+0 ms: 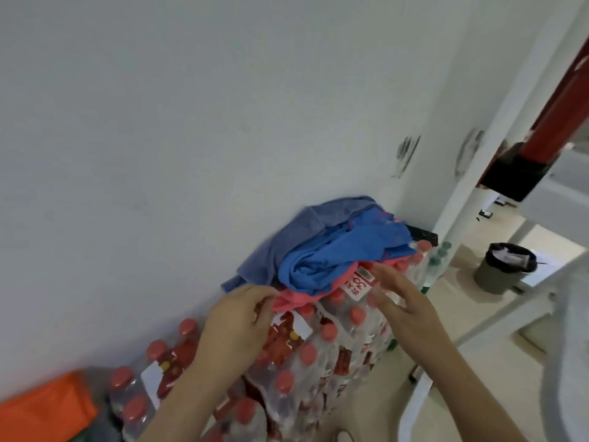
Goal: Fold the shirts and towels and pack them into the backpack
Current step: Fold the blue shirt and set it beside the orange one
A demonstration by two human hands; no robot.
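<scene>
A: Entry one, we list the clothes: grey-blue garment (287, 247), bright blue garment (338, 256) and pink garment (296, 296), heaped unfolded on the red-capped bottle packs (318, 349) against the wall (159, 154).

B: And the hands?

A: We record the left hand (239, 317) with fingers curled, pinching the pink garment at its near edge. The right hand (401, 301) is loosely spread, holding nothing, just beside the heap.

Tilted head view, forward and down
</scene>
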